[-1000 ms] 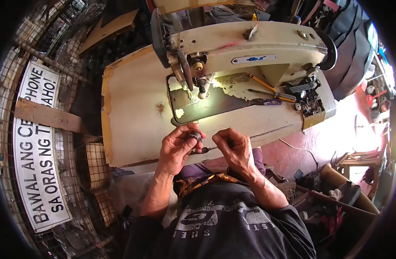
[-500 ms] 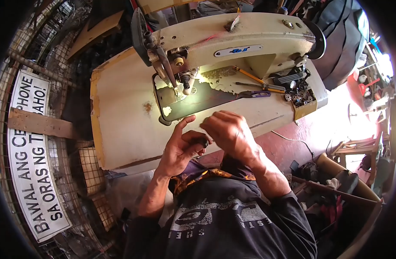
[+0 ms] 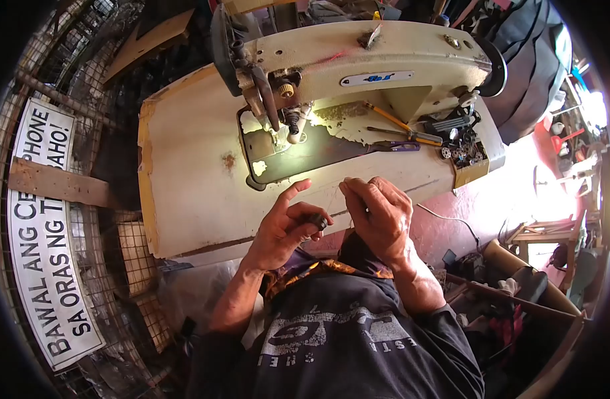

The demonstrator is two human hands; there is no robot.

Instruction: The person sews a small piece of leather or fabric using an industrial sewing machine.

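Note:
My left hand (image 3: pixel 278 233) is in front of the sewing machine (image 3: pixel 378 56), over the table's near edge. Its thumb and fingers grip a small, dark, round metal piece that looks like a bobbin case (image 3: pixel 319 221), while the index finger points up. To the right, my right hand (image 3: pixel 383 214) is closed in a pinch, fingertips toward the machine. Whatever lies between those fingertips is too fine to make out. Beyond both hands, a lamp lights the needle area (image 3: pixel 281 139) and the dark bed plate (image 3: pixel 318 159).
On the machine table (image 3: pixel 192 166) lie purple-handled snips (image 3: pixel 398 145), a screwdriver (image 3: pixel 424 138) and a yellow pencil (image 3: pixel 388 116). A box of bobbins and metal parts (image 3: pixel 470 174) stands at the right. Wire mesh with a white sign (image 3: pixel 45 266) is on the left.
My right hand has moved right, away from my left hand, and turned so its pinched fingertips show. The left hand keeps its grip on the bobbin case, turned slightly.

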